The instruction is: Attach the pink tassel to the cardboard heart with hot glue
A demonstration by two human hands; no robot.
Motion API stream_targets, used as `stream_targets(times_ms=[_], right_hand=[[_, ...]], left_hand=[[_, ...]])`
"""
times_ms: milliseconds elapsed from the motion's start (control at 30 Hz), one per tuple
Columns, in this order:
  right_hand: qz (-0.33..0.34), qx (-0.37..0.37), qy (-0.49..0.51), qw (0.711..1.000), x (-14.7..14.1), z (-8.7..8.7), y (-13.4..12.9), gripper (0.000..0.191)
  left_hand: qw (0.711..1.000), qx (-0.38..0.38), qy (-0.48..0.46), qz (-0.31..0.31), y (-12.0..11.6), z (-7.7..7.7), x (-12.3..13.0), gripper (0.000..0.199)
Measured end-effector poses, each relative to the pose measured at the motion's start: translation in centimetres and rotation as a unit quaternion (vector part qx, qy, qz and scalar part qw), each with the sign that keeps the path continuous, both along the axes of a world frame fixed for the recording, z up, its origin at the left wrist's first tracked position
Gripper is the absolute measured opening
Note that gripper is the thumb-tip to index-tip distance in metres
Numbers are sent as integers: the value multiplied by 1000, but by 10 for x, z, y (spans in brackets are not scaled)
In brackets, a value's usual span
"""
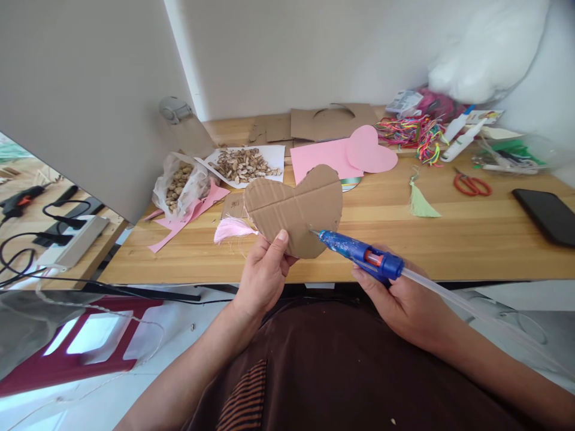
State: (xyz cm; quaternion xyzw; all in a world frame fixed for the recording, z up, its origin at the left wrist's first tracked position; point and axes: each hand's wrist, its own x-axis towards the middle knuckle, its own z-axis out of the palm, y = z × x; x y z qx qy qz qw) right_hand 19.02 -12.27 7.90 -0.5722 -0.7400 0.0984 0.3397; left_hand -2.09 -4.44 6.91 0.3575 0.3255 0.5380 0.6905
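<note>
My left hand [265,266] grips the lower edge of a brown cardboard heart [291,203], thumb on its face and fingers behind. A pink tassel [233,230] sticks out at the heart's left side; how it is joined there I cannot tell. In my right hand [395,293] is a blue hot glue gun [359,248], with a long clear glue stick [444,290] running out of its back. The gun's nozzle points left at the lower right part of the heart; whether it touches the cardboard I cannot tell.
Behind the heart lie a pink paper heart [372,149], pink paper [314,157] and pistachio-like shells [247,163]. At left are a bag of nuts [179,185] and a power strip [74,239]. Red scissors [471,183], a green tassel [422,200] and a phone [545,215] lie at right.
</note>
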Motion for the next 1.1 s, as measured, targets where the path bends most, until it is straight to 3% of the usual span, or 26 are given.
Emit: stream_targets(times_ms=[433, 667, 1100], right_hand=[[-13, -34, 25, 999, 5, 2, -4, 20], [2, -93, 37, 995, 10, 15, -4, 28], [22, -114, 18, 993, 8, 30, -6, 28]], left_hand=[[1000, -8, -4, -2, 2, -1, -3, 46], [999, -38, -33, -7, 7, -2, -6, 48], [996, -54, -65, -5, 13, 1, -12, 42]])
